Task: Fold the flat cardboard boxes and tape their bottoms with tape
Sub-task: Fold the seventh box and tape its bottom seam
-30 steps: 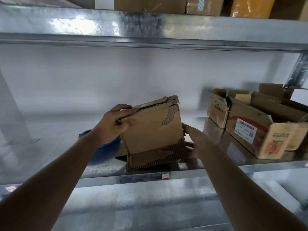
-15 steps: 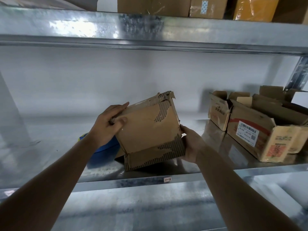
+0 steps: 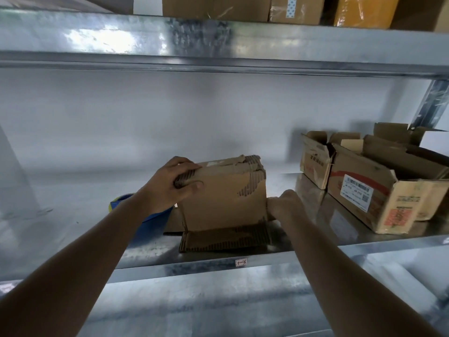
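Observation:
A worn brown cardboard box (image 3: 223, 203) with torn, peeled patches stands upright on the metal shelf (image 3: 218, 261), one flap lying flat toward me. My left hand (image 3: 170, 188) grips its top left corner, fingers over the edge and thumb on the front face. My right hand (image 3: 284, 205) holds the lower right side of the box, fingers curled behind it. A blue object (image 3: 150, 217), partly hidden by my left forearm, lies behind and left of the box. I cannot tell if it is tape.
Two open cardboard boxes (image 3: 379, 188) stand at the right of the shelf, the nearer one with a white label. More boxes (image 3: 296, 8) sit on the upper shelf (image 3: 218, 42). A small tag (image 3: 241, 262) marks the shelf's front edge.
The box has turned from tilted to upright and squared up on the shelf. My right hand slid from under its lower corner to its right side.

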The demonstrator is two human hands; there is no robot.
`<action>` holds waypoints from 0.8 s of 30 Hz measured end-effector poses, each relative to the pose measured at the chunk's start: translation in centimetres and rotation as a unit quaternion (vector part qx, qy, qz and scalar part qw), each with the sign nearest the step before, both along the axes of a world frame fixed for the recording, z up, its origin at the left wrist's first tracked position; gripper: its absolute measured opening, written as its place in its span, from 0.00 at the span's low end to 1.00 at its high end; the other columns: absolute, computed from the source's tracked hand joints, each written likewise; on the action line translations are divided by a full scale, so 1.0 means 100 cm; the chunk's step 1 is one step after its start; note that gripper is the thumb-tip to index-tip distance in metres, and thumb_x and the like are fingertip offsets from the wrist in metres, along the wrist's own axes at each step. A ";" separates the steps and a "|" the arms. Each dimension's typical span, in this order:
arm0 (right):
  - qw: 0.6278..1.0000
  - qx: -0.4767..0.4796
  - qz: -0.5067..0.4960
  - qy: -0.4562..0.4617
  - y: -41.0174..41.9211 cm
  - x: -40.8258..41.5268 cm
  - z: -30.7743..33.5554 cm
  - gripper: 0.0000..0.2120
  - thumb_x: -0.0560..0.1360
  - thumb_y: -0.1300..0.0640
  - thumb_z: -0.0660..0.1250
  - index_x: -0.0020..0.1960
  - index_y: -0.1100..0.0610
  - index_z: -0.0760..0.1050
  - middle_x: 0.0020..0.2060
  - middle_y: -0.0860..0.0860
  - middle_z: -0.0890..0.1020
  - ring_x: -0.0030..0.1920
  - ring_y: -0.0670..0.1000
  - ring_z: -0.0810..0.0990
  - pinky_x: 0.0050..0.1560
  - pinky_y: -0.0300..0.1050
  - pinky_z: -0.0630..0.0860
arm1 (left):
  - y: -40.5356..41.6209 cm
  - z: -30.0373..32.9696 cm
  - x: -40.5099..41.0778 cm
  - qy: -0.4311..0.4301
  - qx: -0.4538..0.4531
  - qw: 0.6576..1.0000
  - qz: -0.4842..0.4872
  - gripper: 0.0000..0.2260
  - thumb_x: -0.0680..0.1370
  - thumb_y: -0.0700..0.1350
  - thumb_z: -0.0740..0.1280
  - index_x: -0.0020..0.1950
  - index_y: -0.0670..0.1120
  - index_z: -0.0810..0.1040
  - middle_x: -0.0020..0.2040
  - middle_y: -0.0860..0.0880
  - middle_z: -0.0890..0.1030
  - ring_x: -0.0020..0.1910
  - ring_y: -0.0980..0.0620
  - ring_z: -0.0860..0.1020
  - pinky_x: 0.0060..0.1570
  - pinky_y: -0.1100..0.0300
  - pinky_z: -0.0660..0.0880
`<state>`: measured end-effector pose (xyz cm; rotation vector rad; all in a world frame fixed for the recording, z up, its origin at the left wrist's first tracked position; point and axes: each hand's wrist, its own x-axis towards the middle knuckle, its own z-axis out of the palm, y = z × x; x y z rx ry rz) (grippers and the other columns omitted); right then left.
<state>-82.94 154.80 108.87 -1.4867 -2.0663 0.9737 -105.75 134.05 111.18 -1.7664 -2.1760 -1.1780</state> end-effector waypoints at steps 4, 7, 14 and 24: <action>0.994 0.053 -0.043 0.084 0.009 0.004 -0.013 0.15 0.80 0.49 0.61 0.44 0.60 0.77 0.44 0.56 0.82 0.47 0.58 0.82 0.46 0.49 0.77 | 0.014 -0.004 0.007 0.025 -0.017 0.999 -0.018 0.29 0.73 0.67 0.68 0.70 0.54 0.79 0.65 0.59 0.71 0.63 0.57 0.75 0.58 0.51 0.80; 0.969 0.007 -0.012 0.247 0.006 0.003 -0.008 0.32 0.81 0.36 0.50 0.60 0.58 0.82 0.51 0.53 0.84 0.56 0.55 0.82 0.62 0.56 0.78 | 0.017 -0.003 0.010 0.035 -0.020 0.999 -0.017 0.29 0.73 0.67 0.68 0.69 0.53 0.79 0.64 0.58 0.71 0.62 0.56 0.75 0.57 0.50 0.80; 0.884 0.358 0.156 0.257 -0.015 -0.005 0.012 0.17 0.82 0.51 0.64 0.69 0.50 0.80 0.70 0.47 0.78 0.65 0.43 0.77 0.68 0.42 0.72 | 0.018 0.000 0.020 0.082 -0.084 0.992 0.038 0.30 0.73 0.73 0.62 0.71 0.60 0.73 0.67 0.60 0.66 0.66 0.48 0.69 0.66 0.50 0.70; 0.876 0.434 0.205 -0.051 -0.042 -0.033 0.035 0.26 0.81 0.42 0.45 0.54 0.46 0.82 0.53 0.45 0.85 0.58 0.51 0.80 0.73 0.54 0.67 | 0.015 0.001 0.030 -0.021 -0.070 0.996 0.049 0.26 0.83 0.63 0.51 0.73 0.54 0.77 0.69 0.58 0.69 0.70 0.53 0.70 0.73 0.50 0.67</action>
